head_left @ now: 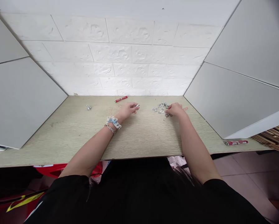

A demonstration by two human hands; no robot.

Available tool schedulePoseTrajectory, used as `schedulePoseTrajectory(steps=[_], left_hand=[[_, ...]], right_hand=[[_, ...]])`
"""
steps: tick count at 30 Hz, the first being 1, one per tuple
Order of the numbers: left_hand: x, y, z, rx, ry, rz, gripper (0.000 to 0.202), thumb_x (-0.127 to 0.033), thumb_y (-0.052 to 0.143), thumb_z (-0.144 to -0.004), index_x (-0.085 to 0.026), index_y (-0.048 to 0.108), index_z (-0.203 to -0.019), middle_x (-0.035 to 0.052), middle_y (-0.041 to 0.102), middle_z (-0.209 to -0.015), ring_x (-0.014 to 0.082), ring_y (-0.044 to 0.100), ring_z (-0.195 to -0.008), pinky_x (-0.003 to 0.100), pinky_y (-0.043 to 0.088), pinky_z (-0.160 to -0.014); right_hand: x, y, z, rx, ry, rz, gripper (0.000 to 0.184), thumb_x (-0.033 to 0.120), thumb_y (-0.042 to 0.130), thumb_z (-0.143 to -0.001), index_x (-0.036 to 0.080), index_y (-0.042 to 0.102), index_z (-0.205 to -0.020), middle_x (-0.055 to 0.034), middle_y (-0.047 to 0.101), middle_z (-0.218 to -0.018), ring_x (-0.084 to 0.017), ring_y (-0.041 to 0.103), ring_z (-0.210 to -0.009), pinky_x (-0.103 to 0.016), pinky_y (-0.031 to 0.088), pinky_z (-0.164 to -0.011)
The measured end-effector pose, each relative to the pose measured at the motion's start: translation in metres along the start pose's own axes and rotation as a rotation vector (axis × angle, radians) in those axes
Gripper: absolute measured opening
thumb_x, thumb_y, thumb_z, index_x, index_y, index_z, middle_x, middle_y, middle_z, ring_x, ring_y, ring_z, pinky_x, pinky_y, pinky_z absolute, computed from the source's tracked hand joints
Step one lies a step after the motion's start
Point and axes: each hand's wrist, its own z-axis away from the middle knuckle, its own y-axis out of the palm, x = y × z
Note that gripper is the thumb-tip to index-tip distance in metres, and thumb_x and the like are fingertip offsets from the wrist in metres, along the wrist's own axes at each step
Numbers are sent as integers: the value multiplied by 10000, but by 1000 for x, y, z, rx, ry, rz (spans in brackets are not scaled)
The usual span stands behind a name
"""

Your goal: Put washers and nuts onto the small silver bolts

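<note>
My left hand (128,110) rests on the wooden table (67,133), fingers pinched on a small silver bolt (137,105) at its fingertips. A scrunchie and a chain bracelet sit on that wrist. My right hand (176,109) lies to the right, fingers curled down onto a pile of several small silver nuts and washers (161,108); what its fingertips hold is hidden.
One silver bolt (88,107) lies alone at the far left. A red marker (120,99) lies near the brick wall, another red pen (235,142) at the table's right front. Grey panels flank both sides. A woven basket (275,138) stands right of the table.
</note>
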Motion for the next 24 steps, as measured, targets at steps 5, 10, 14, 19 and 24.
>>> schedulePoseTrajectory(steps=[5, 10, 14, 19, 24], left_hand=[[-4, 6, 2, 103, -87, 124, 227, -363, 623, -748, -163, 653, -850, 5, 646, -819, 81, 584, -619, 234, 445, -670], [-6, 7, 6, 192, -166, 237, 274, -320, 677, -710, -150, 647, -922, 4, 625, -765, 77, 548, -638, 236, 432, -682], [-9, 6, 7, 272, -172, 294, 351, -351, 712, -678, -145, 637, -952, 5, 601, -770, 81, 535, -665, 245, 429, -686], [-11, 11, 9, 440, -47, 296, 289, -348, 692, -698, -144, 651, -897, 4, 592, -780, 87, 524, -698, 248, 421, -703], [-8, 14, 9, 435, -27, 287, 271, -358, 657, -737, -148, 669, -909, 9, 608, -803, 94, 538, -747, 248, 425, -748]], right_hand=[[8, -13, 6, -41, 37, -270, 135, 244, 685, -656, 153, 595, -613, -53, 583, -691, -222, 532, -881, -466, 366, -896], [30, -11, 16, -84, -153, -944, 244, 320, 707, -612, 134, 616, -741, -7, 590, -669, -89, 476, -589, -248, 401, -593], [61, 11, 31, 154, -191, -1183, 372, 380, 754, -540, 135, 665, -806, -12, 631, -723, -67, 469, -575, -224, 404, -571], [80, 38, 44, 379, -229, -1242, 361, 379, 765, -541, 136, 706, -801, -14, 645, -690, -61, 446, -568, -215, 374, -559], [81, 46, 49, 397, -258, -1163, 343, 362, 738, -584, 133, 722, -839, -12, 659, -700, -63, 451, -563, -216, 365, -560]])
